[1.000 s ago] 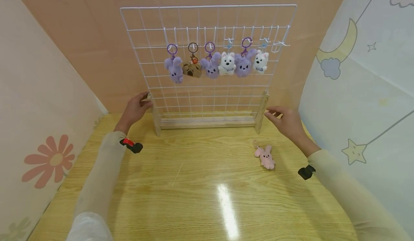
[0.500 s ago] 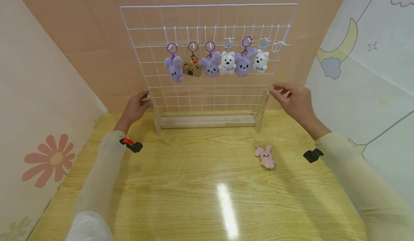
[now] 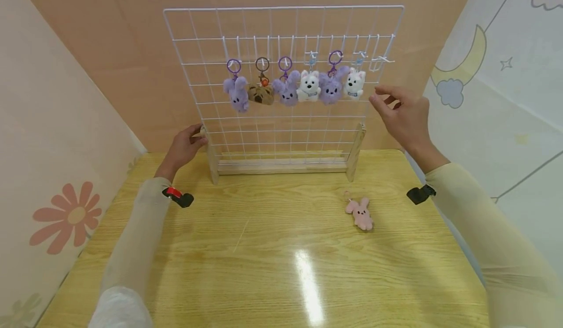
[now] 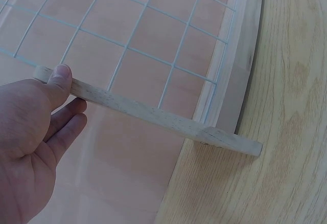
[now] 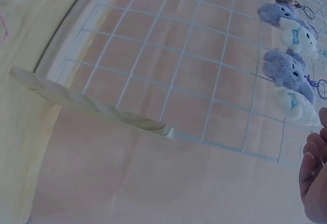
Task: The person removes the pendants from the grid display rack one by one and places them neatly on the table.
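A white wire grid [image 3: 283,118] stands upright in a wooden stand [image 3: 281,169] at the back of the table. Several plush keychains hang from its hooks, among them a purple rabbit [image 3: 237,95], a brown plush [image 3: 261,94] and a white dog [image 3: 309,86]. My left hand [image 3: 182,149] pinches the top of the stand's left post [image 4: 133,106], thumb in front and fingers behind. Beside the grid's right edge is my right hand [image 3: 406,115], thumb and forefinger apart; whether its fingertips touch the wire cannot be told. A pink rabbit keychain [image 3: 362,216] lies on the table, front right.
The wooden table [image 3: 211,254] runs toward me, with a bright glare streak. Another white hook [image 3: 378,63] is at the grid's far right. The right post [image 3: 355,152] holds the grid's lower right side. Patterned panels [image 3: 497,98] flank the table.
My right hand has risen from beside the right post to higher along the grid's right edge. The left hand stays on the left post, and the keychains keep their places.
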`<act>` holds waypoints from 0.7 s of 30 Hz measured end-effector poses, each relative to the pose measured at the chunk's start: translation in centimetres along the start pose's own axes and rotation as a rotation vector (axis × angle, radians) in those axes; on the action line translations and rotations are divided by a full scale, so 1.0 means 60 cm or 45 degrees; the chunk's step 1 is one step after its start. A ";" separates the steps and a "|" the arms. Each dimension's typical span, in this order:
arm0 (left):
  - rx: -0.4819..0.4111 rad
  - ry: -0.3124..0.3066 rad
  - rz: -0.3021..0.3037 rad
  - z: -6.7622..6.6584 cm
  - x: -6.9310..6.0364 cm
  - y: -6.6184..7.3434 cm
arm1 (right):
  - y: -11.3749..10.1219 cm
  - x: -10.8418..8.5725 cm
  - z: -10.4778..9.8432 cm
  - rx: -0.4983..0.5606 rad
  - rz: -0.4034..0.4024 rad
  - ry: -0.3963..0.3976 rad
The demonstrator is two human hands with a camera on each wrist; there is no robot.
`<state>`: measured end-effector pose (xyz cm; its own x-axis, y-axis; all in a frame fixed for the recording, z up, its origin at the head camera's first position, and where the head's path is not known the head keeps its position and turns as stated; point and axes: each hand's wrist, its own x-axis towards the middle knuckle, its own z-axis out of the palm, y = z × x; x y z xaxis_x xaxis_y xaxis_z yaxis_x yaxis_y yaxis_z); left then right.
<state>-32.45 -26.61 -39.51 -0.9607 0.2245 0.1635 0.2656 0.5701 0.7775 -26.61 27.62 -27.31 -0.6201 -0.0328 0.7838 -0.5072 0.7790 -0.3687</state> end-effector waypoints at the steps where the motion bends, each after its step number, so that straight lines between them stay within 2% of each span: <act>1: 0.001 0.001 0.002 0.000 0.000 0.000 | -0.003 0.004 0.001 0.005 0.013 0.005; 8: 0.007 0.011 0.015 0.000 0.001 -0.002 | -0.022 0.029 0.015 0.079 0.107 0.058; 21: -0.009 0.005 0.002 0.000 0.003 -0.005 | -0.035 0.062 0.046 0.169 0.216 0.151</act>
<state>-32.72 -26.73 -39.73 -0.9605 0.2223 0.1671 0.2665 0.5639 0.7817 -29.50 24.13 -25.01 -0.6324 0.1716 0.7554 -0.4808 0.6777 -0.5565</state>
